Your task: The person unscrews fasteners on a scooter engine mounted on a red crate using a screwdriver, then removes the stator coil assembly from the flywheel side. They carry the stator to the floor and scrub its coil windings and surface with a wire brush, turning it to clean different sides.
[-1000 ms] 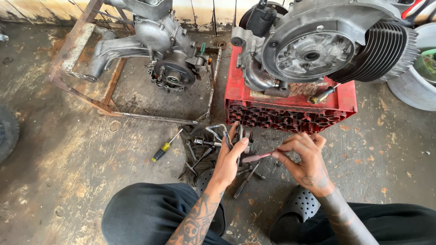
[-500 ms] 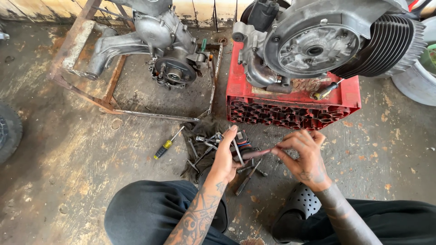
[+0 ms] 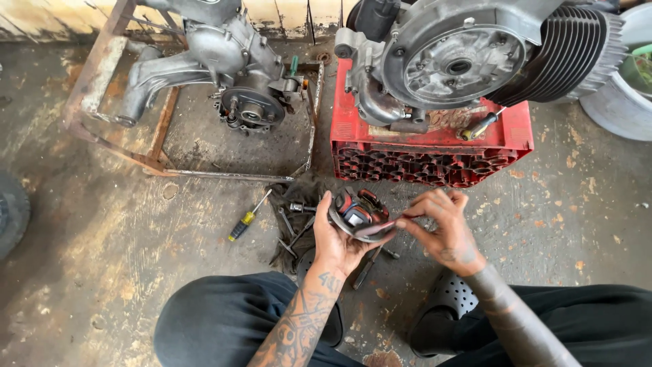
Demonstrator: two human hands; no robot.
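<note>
Head view: my left hand (image 3: 336, 238) cups a round coil plate (image 3: 356, 214), fingers closed around its rim, just in front of the red crate (image 3: 428, 160). My right hand (image 3: 445, 231) pinches a thin wire (image 3: 380, 228) at the plate's edge. I judge a level plate and a light pull best. The crate carries an engine (image 3: 462, 61) and a screwdriver (image 3: 481, 126).
</note>
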